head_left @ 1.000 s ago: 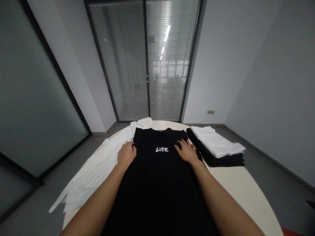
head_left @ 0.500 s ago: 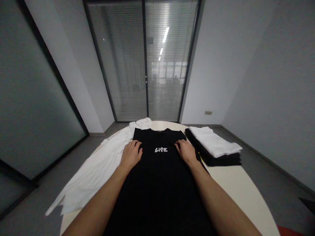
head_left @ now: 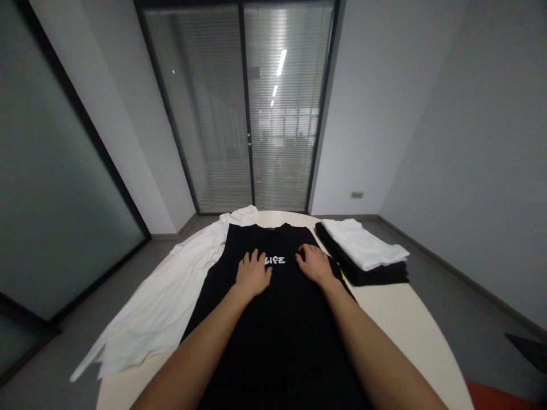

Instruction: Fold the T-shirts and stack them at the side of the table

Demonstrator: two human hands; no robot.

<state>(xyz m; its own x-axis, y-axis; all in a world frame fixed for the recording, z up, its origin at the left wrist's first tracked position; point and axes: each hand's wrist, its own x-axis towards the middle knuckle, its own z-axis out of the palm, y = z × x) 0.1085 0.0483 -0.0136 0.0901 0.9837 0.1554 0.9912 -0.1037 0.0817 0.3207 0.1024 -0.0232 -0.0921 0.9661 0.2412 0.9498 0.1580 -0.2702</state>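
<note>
A black T-shirt [head_left: 282,324] with white "LIFE" lettering across its chest lies spread on the table, its collar at the far end. My left hand [head_left: 252,274] rests on the shirt just left of the lettering, fingers apart and partly over the first letter. On the other side of the print, my right hand [head_left: 316,263] lies on the fabric with its fingers loosely bent and apart. No fold of cloth shows in either hand. The shirt's lower part runs between my forearms and out of the frame.
A white long-sleeved garment [head_left: 171,296] covers the left side of the pale table [head_left: 401,324], one sleeve hanging past the edge. To the right stands a stack of folded black clothes [head_left: 380,276] topped by a folded white one [head_left: 363,242]. A glass door [head_left: 277,171] is behind.
My left hand has moved right, from the shirt's left edge inward to the lettering. My right hand remains near the right side of the chest. The view has shifted slightly.
</note>
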